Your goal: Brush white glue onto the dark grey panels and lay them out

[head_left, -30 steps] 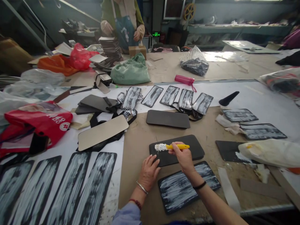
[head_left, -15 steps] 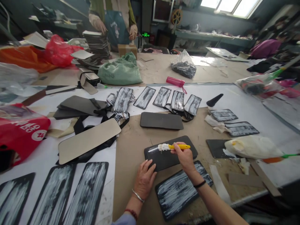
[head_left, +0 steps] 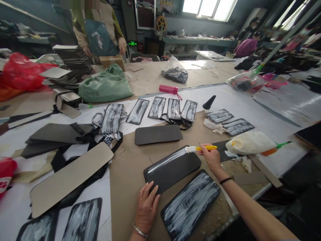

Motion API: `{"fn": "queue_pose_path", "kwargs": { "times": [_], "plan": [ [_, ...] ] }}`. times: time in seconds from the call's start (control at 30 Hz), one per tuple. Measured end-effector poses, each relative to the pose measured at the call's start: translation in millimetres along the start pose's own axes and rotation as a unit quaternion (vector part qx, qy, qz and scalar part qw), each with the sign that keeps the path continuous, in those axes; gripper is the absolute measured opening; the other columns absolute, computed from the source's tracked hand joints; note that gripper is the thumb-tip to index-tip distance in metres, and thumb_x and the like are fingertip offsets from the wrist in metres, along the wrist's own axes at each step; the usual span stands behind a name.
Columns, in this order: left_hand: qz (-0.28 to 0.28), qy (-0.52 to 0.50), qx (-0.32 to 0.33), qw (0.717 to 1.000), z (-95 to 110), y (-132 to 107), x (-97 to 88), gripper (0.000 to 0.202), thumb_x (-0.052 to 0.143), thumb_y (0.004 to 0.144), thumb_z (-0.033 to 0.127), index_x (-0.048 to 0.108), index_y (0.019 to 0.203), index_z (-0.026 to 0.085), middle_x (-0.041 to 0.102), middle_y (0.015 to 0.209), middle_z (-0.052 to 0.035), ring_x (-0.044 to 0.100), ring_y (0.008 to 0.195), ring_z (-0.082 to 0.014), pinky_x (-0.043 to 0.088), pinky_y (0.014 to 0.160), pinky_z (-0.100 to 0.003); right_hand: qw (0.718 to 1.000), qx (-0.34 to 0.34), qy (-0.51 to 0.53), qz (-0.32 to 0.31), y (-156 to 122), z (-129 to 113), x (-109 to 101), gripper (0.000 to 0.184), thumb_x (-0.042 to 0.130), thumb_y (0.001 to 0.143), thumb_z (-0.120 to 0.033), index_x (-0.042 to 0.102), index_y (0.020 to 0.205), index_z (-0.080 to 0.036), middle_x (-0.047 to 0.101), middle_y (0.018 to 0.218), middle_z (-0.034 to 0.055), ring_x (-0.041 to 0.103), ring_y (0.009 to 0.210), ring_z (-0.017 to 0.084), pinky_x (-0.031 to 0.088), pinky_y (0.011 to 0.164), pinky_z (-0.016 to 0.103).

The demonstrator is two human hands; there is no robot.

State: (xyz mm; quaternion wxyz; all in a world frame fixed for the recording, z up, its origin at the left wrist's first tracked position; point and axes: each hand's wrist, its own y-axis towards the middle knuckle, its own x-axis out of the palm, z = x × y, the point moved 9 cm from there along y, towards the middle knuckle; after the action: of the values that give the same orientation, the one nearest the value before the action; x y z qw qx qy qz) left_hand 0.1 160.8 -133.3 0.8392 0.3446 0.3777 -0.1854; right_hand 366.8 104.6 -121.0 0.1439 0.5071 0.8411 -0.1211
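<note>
The tabletop (head_left: 220, 97) spreads out on all sides of the dark board (head_left: 170, 174), which lies on brown paper. Well beyond that board a person (head_left: 100, 33) in an apron stands at the far side, hands near a cardboard box (head_left: 112, 62). Also beyond the dark board, to its left, are a green bag (head_left: 106, 85) and a tall stack of boards (head_left: 72, 58); a clear bag (head_left: 175, 72) is straight beyond. Left of the dark board, a beige board (head_left: 71, 179) lies over black straps.

Crowding it on the near side is a white-streaked board (head_left: 190, 207), and a plain board (head_left: 159, 135) sits close on the far side, with a row of five smaller streaked pieces (head_left: 156, 107) past that. A cream bag (head_left: 250, 142) lies to the dark board's right, just past the right hand.

The left hand (head_left: 146, 204) has its grip spread, fingertips on the dark board's near left edge. The right hand (head_left: 210, 155) has its grip pinching the yellow handle of a brush (head_left: 205, 147), whose white-coated bristles are at the dark board's far right corner; a white stripe runs along that board's far edge. Beyond lie a pink bottle (head_left: 168, 89) and a black cone (head_left: 209, 102).
</note>
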Motion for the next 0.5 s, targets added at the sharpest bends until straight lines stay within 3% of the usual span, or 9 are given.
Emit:
{"fn": "queue_pose_path", "kwargs": {
  "times": [0.2, 0.33, 0.5],
  "plan": [
    [0.006, 0.014, 0.022, 1.000, 4, 2, -2.0, 0.026, 0.055, 0.082, 0.018, 0.060, 0.108, 0.021, 0.060, 0.111, -0.0079, 0.054, 0.105, -0.0214, 0.054, 0.083, -0.039, 0.999, -0.032, -0.012, 0.036, 2, -10, -30, 0.045, 0.064, 0.067, -0.061, 0.059, 0.078, -0.018, 0.065, 0.063, 0.0055, 0.066, 0.058, 0.024, 0.055, 0.057, 0.035],
    [-0.025, -0.003, 0.031, 0.999, 4, 5, -2.3, 0.028, 0.054, 0.082, 0.017, 0.058, 0.109, 0.019, 0.059, 0.112, -0.0091, 0.053, 0.106, -0.0218, 0.054, 0.085, -0.040, 0.996, -0.077, -0.025, 0.029, -28, -28, -48, 0.043, 0.062, 0.072, -0.060, 0.058, 0.083, -0.018, 0.065, 0.068, 0.0050, 0.065, 0.058, 0.023, 0.054, 0.056, 0.033],
    [-0.040, -0.030, 0.059, 0.997, -2, 11, -6.1, 0.029, 0.051, 0.083, 0.015, 0.056, 0.112, 0.018, 0.062, 0.109, -0.0081, 0.055, 0.102, -0.0198, 0.054, 0.085, -0.037, 0.974, -0.176, -0.135, 0.037, -66, -44, -59, 0.039, 0.051, 0.083, -0.056, 0.059, 0.084, -0.018, 0.063, 0.077, 0.0061, 0.063, 0.065, 0.021, 0.052, 0.064, 0.034]
  ]
}}
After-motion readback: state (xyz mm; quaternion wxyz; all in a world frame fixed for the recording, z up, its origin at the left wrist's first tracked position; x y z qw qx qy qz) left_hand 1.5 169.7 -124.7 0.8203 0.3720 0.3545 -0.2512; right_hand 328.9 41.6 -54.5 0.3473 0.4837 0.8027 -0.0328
